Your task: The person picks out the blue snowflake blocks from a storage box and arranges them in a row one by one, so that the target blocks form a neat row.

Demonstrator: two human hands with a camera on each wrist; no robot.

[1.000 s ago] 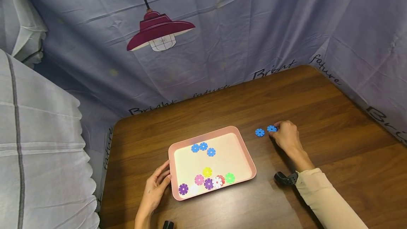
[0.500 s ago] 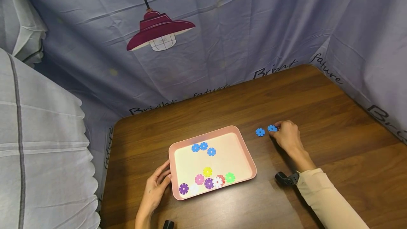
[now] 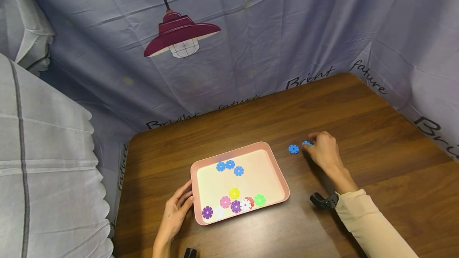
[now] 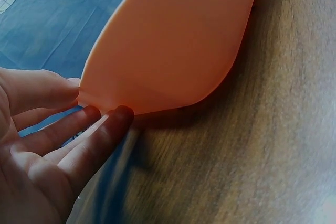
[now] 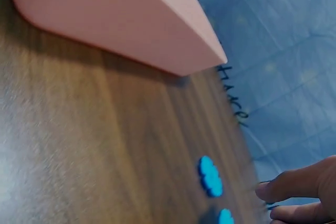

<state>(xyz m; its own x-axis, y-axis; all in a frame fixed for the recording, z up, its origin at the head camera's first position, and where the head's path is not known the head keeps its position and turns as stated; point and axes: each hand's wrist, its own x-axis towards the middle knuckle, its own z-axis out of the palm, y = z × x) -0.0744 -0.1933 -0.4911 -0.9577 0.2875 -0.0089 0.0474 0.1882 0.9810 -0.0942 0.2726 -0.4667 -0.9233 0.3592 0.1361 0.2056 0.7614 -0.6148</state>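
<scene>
A pink tray (image 3: 193, 194) with a pale inside holds several toothed plastic discs. Blue discs (image 3: 230, 165) lie towards its far side; a yellow disc (image 3: 234, 193), a green disc (image 3: 259, 200), purple, pink, red and white ones lie along the near side. My left hand (image 3: 173, 214) touches the tray's left end with relaxed fingertips, at the outer wall (image 4: 168, 45) in the left wrist view. My right hand (image 3: 325, 152) hovers beside a blue disc (image 3: 306, 143), partly covered in the head view. In the right wrist view its fingers (image 5: 294, 184) are apart from the disc (image 5: 226, 216).
Another blue disc (image 3: 293, 149) lies on the wooden table (image 3: 229, 130), just left of the one by my right hand. A printed cloth (image 3: 251, 51) hangs behind the table's far edge, and a white curtain (image 3: 53, 162) hangs at the left.
My right hand has lifted slightly from the blue disc, its fingertips shifting up and away. The disc stays on the table. My left hand and the tray keep their places.
</scene>
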